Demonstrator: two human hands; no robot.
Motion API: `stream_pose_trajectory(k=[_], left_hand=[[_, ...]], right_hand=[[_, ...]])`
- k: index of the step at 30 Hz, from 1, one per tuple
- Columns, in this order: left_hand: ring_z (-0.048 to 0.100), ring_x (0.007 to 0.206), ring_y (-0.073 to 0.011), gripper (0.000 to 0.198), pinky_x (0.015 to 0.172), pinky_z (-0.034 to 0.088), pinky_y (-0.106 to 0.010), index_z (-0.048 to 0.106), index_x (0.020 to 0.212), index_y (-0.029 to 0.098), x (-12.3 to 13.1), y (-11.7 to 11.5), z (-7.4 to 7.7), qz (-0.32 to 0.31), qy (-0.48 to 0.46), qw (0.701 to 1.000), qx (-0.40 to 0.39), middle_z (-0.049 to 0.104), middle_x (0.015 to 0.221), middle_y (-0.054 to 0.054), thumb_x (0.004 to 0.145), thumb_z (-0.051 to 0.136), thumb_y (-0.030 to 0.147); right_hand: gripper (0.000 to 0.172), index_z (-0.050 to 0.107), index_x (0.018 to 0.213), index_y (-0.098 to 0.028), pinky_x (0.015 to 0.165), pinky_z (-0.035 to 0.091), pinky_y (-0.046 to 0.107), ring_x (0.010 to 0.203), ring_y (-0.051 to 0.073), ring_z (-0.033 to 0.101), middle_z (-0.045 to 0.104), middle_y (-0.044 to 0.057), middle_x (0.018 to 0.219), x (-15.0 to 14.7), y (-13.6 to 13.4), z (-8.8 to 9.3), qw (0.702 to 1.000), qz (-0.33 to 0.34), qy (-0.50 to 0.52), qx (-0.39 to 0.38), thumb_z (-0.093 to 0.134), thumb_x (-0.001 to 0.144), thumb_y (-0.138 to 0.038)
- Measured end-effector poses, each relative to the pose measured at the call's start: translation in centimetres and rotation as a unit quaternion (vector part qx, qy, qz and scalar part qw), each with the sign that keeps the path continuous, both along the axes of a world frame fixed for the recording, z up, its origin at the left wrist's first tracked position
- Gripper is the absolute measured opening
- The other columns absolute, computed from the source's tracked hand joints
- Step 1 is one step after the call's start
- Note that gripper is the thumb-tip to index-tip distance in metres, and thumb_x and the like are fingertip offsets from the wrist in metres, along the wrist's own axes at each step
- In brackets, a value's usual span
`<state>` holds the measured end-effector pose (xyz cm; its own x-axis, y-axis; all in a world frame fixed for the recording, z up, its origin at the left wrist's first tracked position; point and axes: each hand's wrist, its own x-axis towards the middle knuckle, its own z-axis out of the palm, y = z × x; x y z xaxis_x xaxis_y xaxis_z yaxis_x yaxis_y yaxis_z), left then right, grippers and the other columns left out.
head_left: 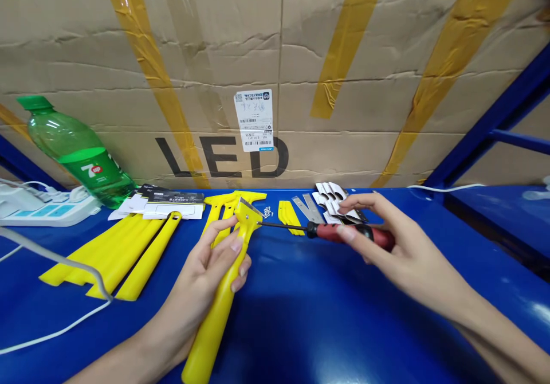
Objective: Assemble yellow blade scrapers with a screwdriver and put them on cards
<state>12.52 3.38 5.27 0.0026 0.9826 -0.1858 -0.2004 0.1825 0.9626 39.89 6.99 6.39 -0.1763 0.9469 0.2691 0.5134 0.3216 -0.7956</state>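
Observation:
My left hand is closed around the neck of a yellow scraper, whose head tilts up and whose thick handle slants down toward me. A metal plate with a screw shows on the scraper's head. In my right hand is a screwdriver with a red and black handle, gripped between thumb and fingers. Its shaft lies level and the tip meets the side of the scraper's head. Behind the scraper lie several yellow scraper heads, small screws, small yellow pieces and flat metal blades.
Yellow handles lie at left beside printed cards. A green bottle leans by a white power strip with a cable. White curved pieces sit at right. A large cardboard box backs the blue table.

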Motion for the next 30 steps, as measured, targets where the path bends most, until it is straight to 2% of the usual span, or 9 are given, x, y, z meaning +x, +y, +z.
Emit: stream_pose_trajectory(k=[5,10,14,17,20,23,25,28,30], left_hand=[[0.045,0.057,-0.0101,0.047,0.059,0.035,-0.022,0.049,0.126,0.029,0.2,0.0,0.0,0.008,0.006,1.0,0.015,0.057,0.068,0.002,0.087,0.073,0.041],[0.045,0.056,-0.0097,0.043,0.059,0.035,-0.022,0.049,0.124,0.028,0.5,-0.3,-0.1,-0.007,0.009,1.0,0.005,0.056,0.065,0.004,0.089,0.07,0.041],[0.045,0.055,-0.0091,0.047,0.058,0.034,-0.022,0.047,0.127,0.026,0.6,-0.3,-0.2,-0.011,-0.006,1.0,-0.005,0.055,0.063,0.005,0.089,0.071,0.039],[0.045,0.054,-0.0094,0.052,0.056,0.033,-0.022,0.046,0.129,0.025,0.8,-0.4,-0.2,-0.007,-0.013,1.0,-0.01,0.055,0.062,0.004,0.087,0.073,0.038],[0.045,0.054,-0.0095,0.053,0.056,0.032,-0.023,0.046,0.129,0.025,0.9,-0.6,-0.2,-0.013,-0.016,1.0,-0.013,0.055,0.061,0.004,0.086,0.074,0.04],[0.046,0.054,-0.0096,0.05,0.058,0.033,-0.024,0.049,0.126,0.025,0.9,-0.7,-0.6,-0.028,-0.018,0.999,-0.018,0.057,0.063,0.004,0.086,0.074,0.042],[0.047,0.055,-0.0099,0.051,0.058,0.033,-0.024,0.05,0.127,0.026,0.7,-0.6,-0.9,-0.023,-0.019,0.999,-0.021,0.058,0.064,0.003,0.085,0.074,0.043],[0.047,0.054,-0.01,0.054,0.057,0.032,-0.024,0.048,0.13,0.027,0.5,-0.4,-1.0,-0.01,-0.023,0.999,-0.022,0.058,0.065,0.003,0.085,0.075,0.042],[0.046,0.054,-0.0097,0.054,0.057,0.032,-0.023,0.048,0.13,0.027,0.5,-0.3,-0.8,-0.005,-0.025,0.999,-0.019,0.058,0.064,0.003,0.086,0.074,0.042]], right_hand=[[0.026,0.057,0.105,-0.023,0.063,0.057,0.03,0.067,0.016,0.068,0.07,0.005,0.098,0.8,0.5,0.2,0.993,0.094,0.055,-0.052,0.068,0.091,-0.041],[0.038,0.058,0.098,-0.021,0.036,0.043,0.022,0.04,0.012,0.054,0.055,-0.005,0.056,0.1,0.8,-0.1,0.989,0.006,0.129,-0.067,0.051,0.097,-0.058],[0.037,0.06,0.11,-0.025,0.068,0.062,0.03,0.08,0.019,0.073,0.07,0.005,0.105,0.5,0.9,0.0,0.986,0.04,0.136,-0.084,0.069,0.088,-0.052],[0.044,0.06,0.116,-0.027,0.084,0.06,0.035,0.105,0.025,0.071,0.066,0.007,0.13,0.9,0.9,0.2,0.993,0.049,0.104,-0.017,0.078,0.081,-0.046],[0.032,0.066,0.104,-0.022,0.069,0.059,0.031,0.081,0.021,0.073,0.074,0.007,0.103,0.6,0.8,0.1,0.995,-0.033,0.076,0.053,0.071,0.087,-0.049],[0.033,0.066,0.095,-0.021,0.051,0.052,0.028,0.052,0.015,0.063,0.067,0.001,0.068,0.4,0.8,-0.1,0.996,-0.056,0.061,0.028,0.057,0.096,-0.052],[0.029,0.067,0.104,-0.023,0.058,0.054,0.029,0.065,0.018,0.068,0.072,0.004,0.084,0.8,0.9,-0.2,0.999,-0.006,0.031,0.027,0.064,0.093,-0.049],[0.027,0.068,0.107,-0.028,0.081,0.055,0.031,0.112,0.025,0.065,0.065,0.006,0.128,1.4,1.2,-0.4,0.995,0.063,0.016,0.075,0.076,0.085,-0.041],[0.02,0.068,0.102,-0.028,0.08,0.053,0.031,0.114,0.025,0.064,0.067,0.005,0.123,1.6,1.2,-0.6,0.995,0.06,0.023,0.074,0.074,0.087,-0.04]])
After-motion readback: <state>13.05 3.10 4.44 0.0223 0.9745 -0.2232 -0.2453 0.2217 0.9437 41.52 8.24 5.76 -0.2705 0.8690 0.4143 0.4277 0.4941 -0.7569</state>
